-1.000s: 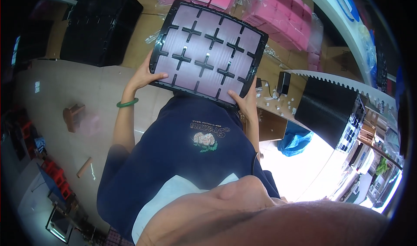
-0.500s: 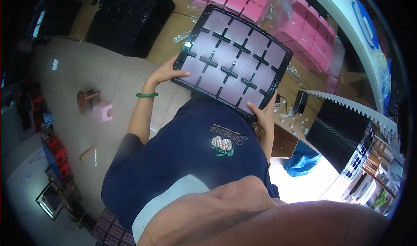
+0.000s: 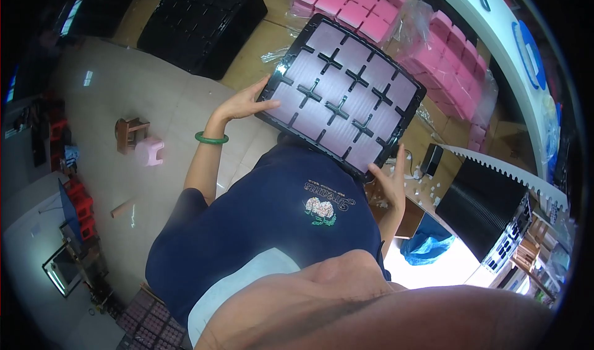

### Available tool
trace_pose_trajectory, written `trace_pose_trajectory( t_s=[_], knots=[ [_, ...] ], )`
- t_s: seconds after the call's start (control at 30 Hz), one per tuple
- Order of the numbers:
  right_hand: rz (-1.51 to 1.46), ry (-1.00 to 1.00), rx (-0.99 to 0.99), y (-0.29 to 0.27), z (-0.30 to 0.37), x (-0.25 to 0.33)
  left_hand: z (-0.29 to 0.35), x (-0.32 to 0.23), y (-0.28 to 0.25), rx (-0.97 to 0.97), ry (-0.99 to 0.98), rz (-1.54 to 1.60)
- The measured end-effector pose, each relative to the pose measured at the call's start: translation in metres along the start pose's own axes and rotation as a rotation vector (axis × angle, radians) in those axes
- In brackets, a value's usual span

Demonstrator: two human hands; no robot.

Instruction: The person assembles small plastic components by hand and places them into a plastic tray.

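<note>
The left hand (image 3: 244, 104) is closed around the left edge of a black divided tray with lilac panels (image 3: 356, 76), thumb on top; the right hand (image 3: 390, 183) spreads thumb and forefinger wide at its near right corner, its grip unclear; the tray is tilted before the waist; beyond, plastic-wrapped pink foam blocks (image 3: 448, 68) rest on the brown desk (image 3: 244, 56); farther, a pink stool (image 3: 150, 151) stands on the floor (image 3: 179, 115).

Glossy plastic tray (image 3: 337, 107), matt cloth shirt (image 3: 266, 211)
</note>
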State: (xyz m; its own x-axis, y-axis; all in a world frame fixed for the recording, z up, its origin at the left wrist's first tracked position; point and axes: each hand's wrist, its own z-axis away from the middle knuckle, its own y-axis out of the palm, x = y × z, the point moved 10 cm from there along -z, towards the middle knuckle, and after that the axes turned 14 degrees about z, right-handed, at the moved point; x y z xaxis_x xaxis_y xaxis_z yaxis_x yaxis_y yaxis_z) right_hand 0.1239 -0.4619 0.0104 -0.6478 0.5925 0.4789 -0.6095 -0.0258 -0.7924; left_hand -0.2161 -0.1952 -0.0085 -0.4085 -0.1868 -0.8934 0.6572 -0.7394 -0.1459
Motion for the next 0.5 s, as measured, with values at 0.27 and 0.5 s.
trace_pose_trajectory(
  t_s=[0.27,0.5],
  knots=[
    [-0.08,-0.002,-0.284,-0.041,0.003,0.014,0.012,-0.035,-0.011,-0.38,0.122,0.686],
    [-0.003,-0.028,-0.325,-0.052,0.008,0.018,0.14,-0.225,-0.104,-0.47,0.56,0.422]
  ],
)
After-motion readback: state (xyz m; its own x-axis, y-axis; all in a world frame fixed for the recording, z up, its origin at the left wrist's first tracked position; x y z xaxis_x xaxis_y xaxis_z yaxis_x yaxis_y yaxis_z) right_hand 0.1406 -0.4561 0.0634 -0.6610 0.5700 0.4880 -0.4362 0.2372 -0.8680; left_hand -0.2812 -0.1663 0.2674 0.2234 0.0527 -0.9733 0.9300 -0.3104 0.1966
